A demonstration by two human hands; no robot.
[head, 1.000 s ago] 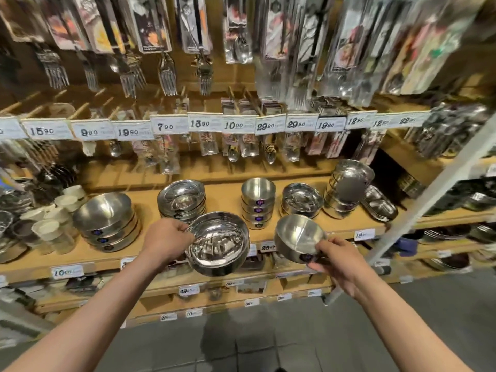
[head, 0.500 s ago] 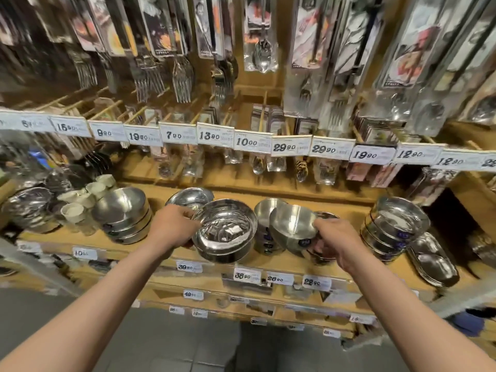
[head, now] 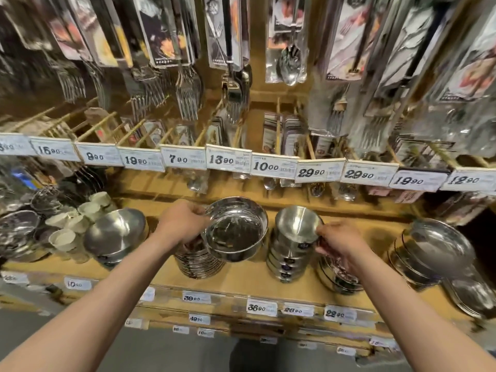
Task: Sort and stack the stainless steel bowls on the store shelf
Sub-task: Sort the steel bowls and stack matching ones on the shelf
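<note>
**K:** Both bowls moved in over the shelf since a second ago. They were held out in front of the price rail; now each sits above a stack.

**M:** Grips?

**K:** Left hand (head: 182, 224) pinches the rim of the wide bowl (head: 236, 229), tilted toward camera, over the stack of wide shallow bowls (head: 198, 264). Right hand (head: 341, 242) holds the small deep bowl (head: 298, 224) by its right rim, on or just above the small-bowl stack (head: 290, 261). Can't tell if it's seated.

**M:** Step?

**K:** Placement, I'd say. Sizes look matched to their stacks.

**M:** Next?

**K:** Probably level the wide bowl, centre it, lower until it nests. Small one: confirm it's seated, then release. Both stacks are tall, so go gently, no side push.

**M:** Rest of the shelf (head: 241, 280)?

**K:** Large bowl stack (head: 115, 237) far left, another tilted stack (head: 429, 253) right. Untouched.
</note>
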